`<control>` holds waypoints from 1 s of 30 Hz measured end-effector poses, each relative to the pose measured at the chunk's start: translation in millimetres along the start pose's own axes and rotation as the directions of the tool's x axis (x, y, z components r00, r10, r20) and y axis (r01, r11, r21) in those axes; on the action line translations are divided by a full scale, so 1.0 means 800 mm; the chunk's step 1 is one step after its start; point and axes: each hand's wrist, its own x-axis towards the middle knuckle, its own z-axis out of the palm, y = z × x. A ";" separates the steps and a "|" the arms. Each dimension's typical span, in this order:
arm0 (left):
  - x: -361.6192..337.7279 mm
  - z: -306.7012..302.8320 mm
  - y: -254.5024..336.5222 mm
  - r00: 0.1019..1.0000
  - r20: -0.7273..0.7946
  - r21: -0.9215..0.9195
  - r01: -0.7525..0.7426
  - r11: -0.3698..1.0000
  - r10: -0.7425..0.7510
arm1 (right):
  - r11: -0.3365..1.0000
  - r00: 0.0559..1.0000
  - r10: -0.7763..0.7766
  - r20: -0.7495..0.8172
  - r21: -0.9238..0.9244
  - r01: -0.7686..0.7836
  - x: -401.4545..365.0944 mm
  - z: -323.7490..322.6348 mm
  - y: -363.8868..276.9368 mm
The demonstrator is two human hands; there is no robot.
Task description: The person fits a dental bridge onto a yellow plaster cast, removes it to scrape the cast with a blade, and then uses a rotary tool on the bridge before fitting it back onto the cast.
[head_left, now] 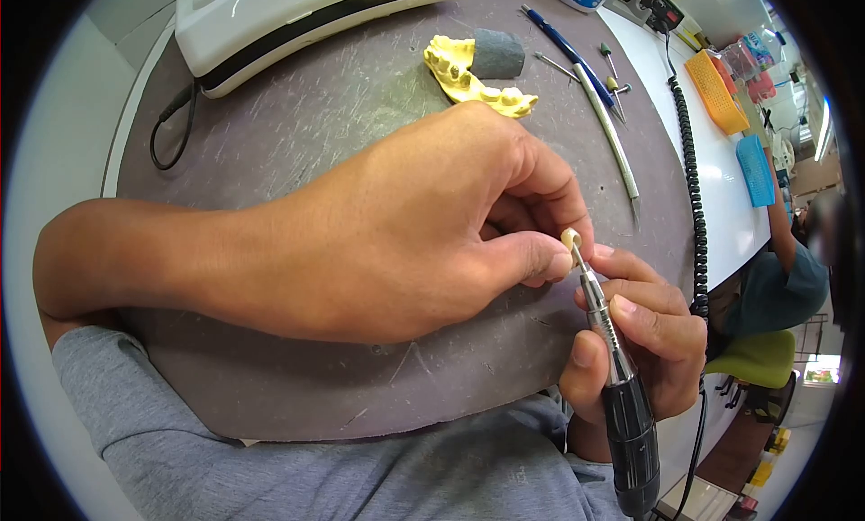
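Between the thumb and index finger of my left hand [432, 224] is a small cream-coloured dental crown [568, 237]. My right hand [653, 323] is wrapped round a rotary handpiece [628, 422] with a black grip and a silver metal neck. The thin tip of the handpiece points up and meets the crown at its opening; the exact contact is too small to make out. Beyond my left hand lies a yellow dental cast [491, 96], with a dark grey piece of sandpaper [498, 54] against it.
A blue pen [563, 42] and a white-handled knife [608, 129] lie at the far right, near several small burs [614, 85]. A white machine [297, 21] stands at the back left. A coiled black cord [687, 152] runs along the right. Another person [775, 291] sits farther right.
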 end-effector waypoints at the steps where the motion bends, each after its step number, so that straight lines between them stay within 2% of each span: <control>1: 0.000 0.000 0.000 1.000 0.001 0.000 0.001 1.000 -0.001 | 1.000 1.000 0.001 -0.001 0.000 -0.001 -0.001 0.001 0.000; 13: -0.001 0.000 -0.003 1.000 0.007 -0.010 -0.018 1.000 0.018 | 1.000 1.000 0.013 0.018 -0.012 -0.013 0.000 -0.001 -0.002; 15: 0.000 0.000 -0.004 1.000 0.006 -0.025 -0.027 0.999 0.027 | 0.999 0.999 0.016 -0.043 0.030 -0.015 -0.001 0.002 -0.001; 19: 0.000 0.000 -0.004 1.000 0.008 -0.011 -0.027 1.000 0.027 | 0.999 0.999 0.023 -0.042 0.029 -0.022 -0.002 0.000 -0.001; 22: 0.000 0.000 -0.003 0.999 0.011 -0.016 -0.034 0.999 0.034 | 1.000 1.000 0.003 -0.025 0.015 -0.003 0.002 0.002 0.003; 24: 0.000 -0.001 -0.004 0.999 0.014 -0.010 -0.031 0.999 0.031 | 0.993 0.991 -0.102 -0.090 0.046 0.106 0.004 0.005 0.011; 25: 0.000 -0.001 -0.004 0.999 0.014 -0.009 -0.031 0.999 0.031 | 0.993 0.991 -0.102 -0.090 0.046 0.106 0.003 0.004 0.008; 27: 0.000 -0.001 -0.004 0.999 0.007 -0.008 -0.036 0.999 0.036 | 1.000 1.000 0.006 -0.014 -0.001 -0.006 -0.001 0.001 0.000; 30: 0.000 -0.001 -0.004 0.999 0.013 -0.019 -0.037 0.999 0.037 | 1.000 0.999 0.023 -0.024 0.007 -0.023 -0.003 0.002 -0.001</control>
